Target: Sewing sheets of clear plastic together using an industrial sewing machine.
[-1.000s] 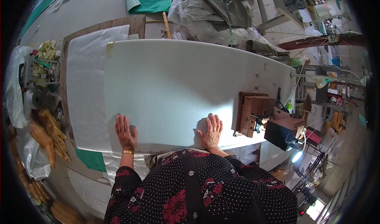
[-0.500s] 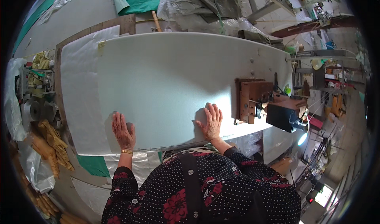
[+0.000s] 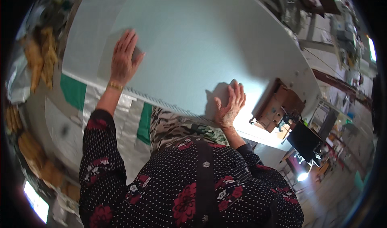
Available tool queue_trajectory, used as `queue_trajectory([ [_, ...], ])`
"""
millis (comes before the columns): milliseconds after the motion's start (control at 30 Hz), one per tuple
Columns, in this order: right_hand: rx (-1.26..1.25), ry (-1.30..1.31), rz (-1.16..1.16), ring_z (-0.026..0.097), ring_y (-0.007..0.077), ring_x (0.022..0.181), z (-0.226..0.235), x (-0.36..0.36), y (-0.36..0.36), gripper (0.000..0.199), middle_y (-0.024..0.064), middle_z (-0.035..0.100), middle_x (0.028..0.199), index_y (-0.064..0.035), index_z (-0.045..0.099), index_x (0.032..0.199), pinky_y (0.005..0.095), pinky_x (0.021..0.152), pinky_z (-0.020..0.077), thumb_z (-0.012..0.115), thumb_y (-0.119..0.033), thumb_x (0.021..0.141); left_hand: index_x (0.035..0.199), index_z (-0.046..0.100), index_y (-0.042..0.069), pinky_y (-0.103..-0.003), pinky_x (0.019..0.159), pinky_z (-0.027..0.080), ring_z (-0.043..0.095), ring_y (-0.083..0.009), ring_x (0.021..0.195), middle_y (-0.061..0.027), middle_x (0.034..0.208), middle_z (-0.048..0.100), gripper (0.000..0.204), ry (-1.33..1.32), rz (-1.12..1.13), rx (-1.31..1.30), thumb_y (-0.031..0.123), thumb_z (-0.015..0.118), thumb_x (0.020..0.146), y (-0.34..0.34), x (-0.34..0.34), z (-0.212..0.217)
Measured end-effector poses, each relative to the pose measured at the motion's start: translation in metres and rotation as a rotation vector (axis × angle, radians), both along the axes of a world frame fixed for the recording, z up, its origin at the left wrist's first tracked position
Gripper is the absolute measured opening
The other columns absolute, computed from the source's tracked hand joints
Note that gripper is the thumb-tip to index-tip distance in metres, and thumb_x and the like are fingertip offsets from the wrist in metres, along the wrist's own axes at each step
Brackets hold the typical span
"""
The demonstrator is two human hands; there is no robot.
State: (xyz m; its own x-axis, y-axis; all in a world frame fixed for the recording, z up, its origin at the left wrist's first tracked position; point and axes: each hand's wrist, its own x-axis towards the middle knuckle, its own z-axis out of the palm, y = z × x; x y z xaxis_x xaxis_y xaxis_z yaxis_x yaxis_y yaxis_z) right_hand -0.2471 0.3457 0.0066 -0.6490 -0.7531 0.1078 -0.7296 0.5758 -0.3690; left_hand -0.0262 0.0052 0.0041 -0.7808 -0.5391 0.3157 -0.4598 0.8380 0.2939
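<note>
My left hand [image 3: 124,63] rests palm down on the pale tabletop [image 3: 177,54], near its left end, with fingers stretched out and the thumb apart. It holds nothing. Closer to the machine, my right hand [image 3: 231,104] lies on the same surface, fingers extended and thumb spread, also without anything in it. A measuring scale [image 3: 169,106] runs along the table's near edge between my two wrists. To the right of my right hand sits a brown sewing machine [image 3: 280,107], its lamp light falling on the tabletop beside my fingers.
A small lit lamp [image 3: 302,176] hangs off the machine's near right side. Tan gloves [image 3: 40,59] hang beyond the table's left end. Green and silvery sheeting [image 3: 73,92] lies below the near edge. Metal frames and clutter stand at the far right.
My view has tilted, so the table now slants down to the right. My left hand appears farther forward on the tabletop. Both hands stay flat and hold nothing.
</note>
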Motion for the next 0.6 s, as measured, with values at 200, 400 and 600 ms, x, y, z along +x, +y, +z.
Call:
queue_trajectory([
  [200, -0.051, -0.009, 0.123, 0.03, 0.0329, 0.143, -0.005, -0.004, 0.005, 0.065, 0.012, 0.043, 0.148, -0.0097, 0.051, 0.131, 0.0538, 0.117, 0.0146, 0.058, -0.059, 0.089, 0.142, 0.042, 0.002, -0.044, 0.115, 0.029, 0.036, -0.0317, 0.14, -0.0145, 0.15, 0.04, 0.063, -0.047, -0.029, -0.159, 0.031, 0.065, 0.091, -0.004, 0.002, -0.008],
  [400, -0.189, -0.084, 0.198, 0.035, 0.0322, 0.14, -0.005, -0.008, 0.01, 0.06, 0.0109, 0.05, 0.142, -0.0083, 0.057, 0.123, 0.0518, 0.117, 0.0158, 0.057, -0.058, 0.089, 0.143, 0.041, 0.001, -0.045, 0.118, 0.025, 0.031, -0.0335, 0.143, -0.0198, 0.152, 0.036, 0.061, -0.129, 0.029, -0.094, 0.023, 0.063, 0.09, 0.001, 0.002, -0.008],
  [600, -0.235, -0.123, 0.242, 0.037, 0.029, 0.139, -0.006, -0.009, 0.017, 0.053, 0.0096, 0.054, 0.138, -0.0077, 0.058, 0.12, 0.0491, 0.117, 0.0157, 0.063, -0.05, 0.089, 0.144, 0.041, 0.003, -0.044, 0.118, 0.025, 0.031, -0.032, 0.144, -0.0175, 0.153, 0.037, 0.06, -0.115, 0.005, -0.115, 0.024, 0.061, 0.092, 0.005, -0.002, -0.004],
])
